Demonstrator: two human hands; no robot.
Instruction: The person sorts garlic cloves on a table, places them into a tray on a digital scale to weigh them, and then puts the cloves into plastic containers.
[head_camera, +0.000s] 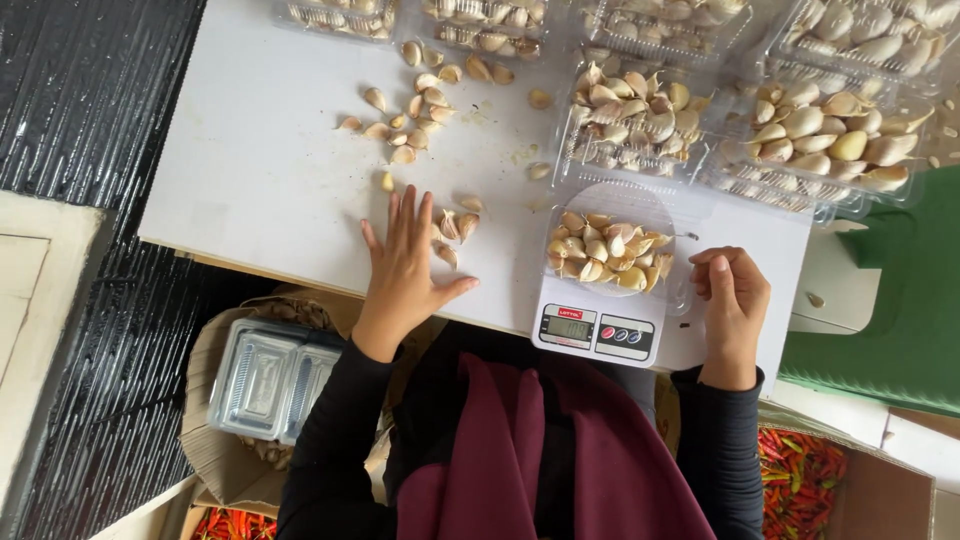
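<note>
Spreading across the upper half of the view, a white table (260, 150) carries everything, its surface smooth and matte. Along its far edge sit clear plastic trays (640, 125), ribbed at the rims and heaped with pale, papery garlic cloves; the fullest ones (830, 135) crowd the right corner and overlap one another. Near the front edge stands a small white scale (598, 330) with a grey display and two round buttons. On it rests a clear tub (610, 245), filled with cloves in cream and light tan.

Loose cloves (415, 105) lie scattered on the bare table to the left of the trays, and a smaller cluster (455, 228) lies just beside the left hand (405, 270). That hand lies flat on the table, palm down, fingers spread wide, holding nothing. The right hand (735, 295) sits just right of the scale, fingers curled inward near the tub's rim; whether it pinches anything cannot be told.

Below the table, a stack of empty clear tubs (265, 375) rests in a cardboard box, and red chillies (800, 470) fill another box at the lower right.
</note>
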